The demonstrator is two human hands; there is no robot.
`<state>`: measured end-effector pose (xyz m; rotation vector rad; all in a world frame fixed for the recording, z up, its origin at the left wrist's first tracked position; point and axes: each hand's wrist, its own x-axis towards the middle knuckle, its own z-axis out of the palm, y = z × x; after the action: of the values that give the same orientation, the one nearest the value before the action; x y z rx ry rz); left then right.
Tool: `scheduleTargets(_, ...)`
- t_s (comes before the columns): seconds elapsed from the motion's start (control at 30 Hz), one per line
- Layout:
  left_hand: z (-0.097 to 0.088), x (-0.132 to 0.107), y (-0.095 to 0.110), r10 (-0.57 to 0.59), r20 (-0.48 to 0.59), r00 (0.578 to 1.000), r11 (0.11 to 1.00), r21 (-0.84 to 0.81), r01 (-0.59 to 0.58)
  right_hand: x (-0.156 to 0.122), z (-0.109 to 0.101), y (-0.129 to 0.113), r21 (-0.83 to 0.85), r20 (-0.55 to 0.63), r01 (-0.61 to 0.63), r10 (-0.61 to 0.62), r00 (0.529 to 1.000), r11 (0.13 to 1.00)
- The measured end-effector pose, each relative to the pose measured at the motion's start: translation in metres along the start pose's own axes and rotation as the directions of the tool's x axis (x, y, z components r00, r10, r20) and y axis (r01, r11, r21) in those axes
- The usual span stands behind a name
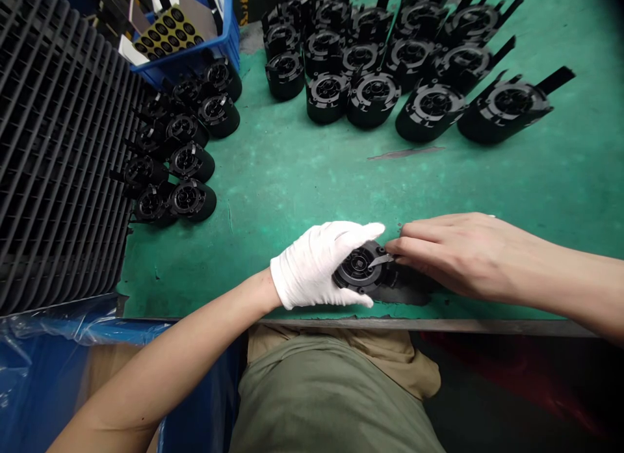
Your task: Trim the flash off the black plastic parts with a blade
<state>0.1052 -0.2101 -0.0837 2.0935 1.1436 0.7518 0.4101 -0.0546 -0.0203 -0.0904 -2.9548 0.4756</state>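
Observation:
A round black plastic housing (359,266) stands on the green mat near the front edge, its ribbed end facing up. My left hand (319,261), in a white glove, wraps around the housing from the left, thumb and fingers on opposite sides. My bare right hand (451,255) comes in from the right with its fingers pinched together. From those fingertips a thin pointed grey blade (382,260) reaches over the housing's right rim. Its handle, if any, is hidden by the hand.
Many similar black housings (373,92) stand in rows at the back, some with upright strips. Another group (188,160) stands at left beside stacked black grid trays (53,128). A blue bin (195,60) holds a yellow sheet of round black stickers (168,34). The table edge (341,322) runs along the front.

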Motion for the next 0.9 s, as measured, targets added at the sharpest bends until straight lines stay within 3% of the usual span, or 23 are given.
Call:
scheduleTargets(0.13, 0.001, 0.0, -0.001, -0.008, 0.004, 1.0, 1.0, -0.008, 0.008, 0.002, -0.002, -0.001, -0.004, 0.003, -0.006, 0.006, 1.0, 1.0)
scheduleTargets(0.33, 0.003, 0.0, -0.003, 0.091, -0.038, 0.995, 0.996, -0.019, -0.091, 0.002, -0.002, -0.001, -0.037, -0.011, 0.042, -0.042, 0.999, 0.998)
scheduleTargets(0.47, 0.002, 0.0, -0.003, 0.08, -0.031, 0.996, 0.997, -0.005, -0.08, 0.003, -0.005, 0.0, 0.007, 0.044, 0.027, -0.028, 0.999, 1.0)
scheduleTargets(0.67, 0.002, -0.001, -0.004, 0.033, -0.005, 0.999, 0.999, 0.013, -0.033, 0.005, -0.012, -0.002, -0.084, 0.128, 0.072, -0.061, 0.99, 0.994)
scheduleTargets(0.8, 0.003, -0.001, -0.005, 0.061, -0.018, 0.998, 0.998, 0.002, -0.061, 0.005, -0.012, 0.001, -0.063, 0.196, 0.024, -0.011, 0.981, 0.998)
scheduleTargets(0.9, 0.003, 0.0, -0.005, 0.08, -0.03, 0.996, 0.997, -0.009, -0.08, 0.006, -0.014, 0.0, -0.041, 0.176, 0.033, -0.026, 0.984, 0.999)
